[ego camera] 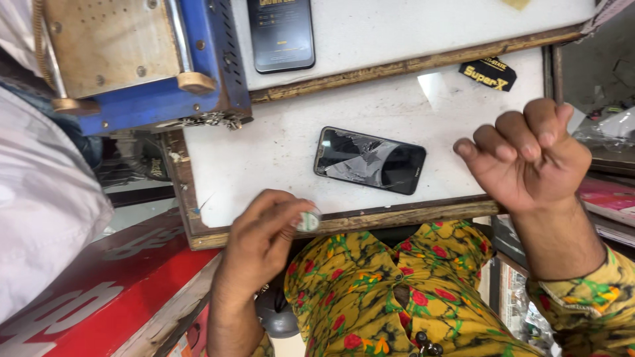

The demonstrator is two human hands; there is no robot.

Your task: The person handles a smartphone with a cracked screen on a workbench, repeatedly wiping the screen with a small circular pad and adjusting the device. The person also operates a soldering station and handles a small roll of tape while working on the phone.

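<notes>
Nearest the camera, at the near edge of the white worktop [278, 145], the left hand [261, 238] is curled almost closed, thumb and fingertips pinched on a small pale round object [309, 220] that looks like a little roll of tape or a cap; what it is exactly cannot be told. That grip sits right over the wooden lip, so a slackening pinch could let the piece drop off the edge into the lap of the yellow flowered shirt [370, 291] or down to the floor.

The right hand [526, 155] hangs above the near right corner, fingers folded loosely into the palm, holding nothing visible and touching nothing.

Between the two hands, a little farther in, lies the cracked black phone [369, 160], flat, screen up, well clear of both. Its glass is already shattered; pressing or sliding it could shed splinters.

Farther back, a second dark phone [280, 33] rests on a raised board, beside a blue machine [145, 59] at the far left corner.
</notes>
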